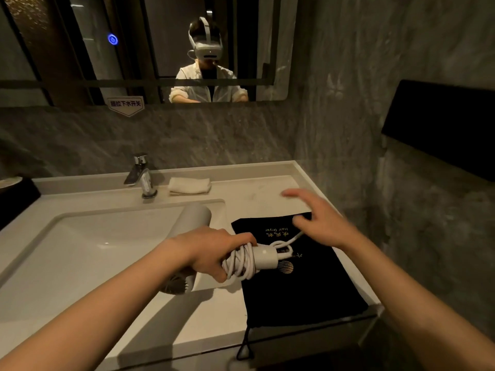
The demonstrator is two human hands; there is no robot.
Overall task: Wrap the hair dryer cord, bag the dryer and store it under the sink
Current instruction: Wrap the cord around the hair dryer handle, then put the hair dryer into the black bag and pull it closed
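Observation:
My left hand [214, 250] grips the handle of a white hair dryer [192, 220], held above the sink's right edge with its barrel pointing away. The white cord [241, 263] is coiled several times around the handle beside my fingers. My right hand [318, 220] hovers over the counter, fingers spread and blurred; the cord's free end runs from the handle's base up under its palm, so I cannot tell whether it is held. A flat black drawstring bag [302, 285] with gold lettering lies on the counter under both hands.
A white sink basin [88, 250] fills the left, with a chrome faucet [142, 175] behind it. A folded white towel [188, 186] lies by the faucet. A mirror hangs above, a dark shelf [442, 129] juts from the right wall, and the bag's drawstring loop [245, 349] hangs over the front edge.

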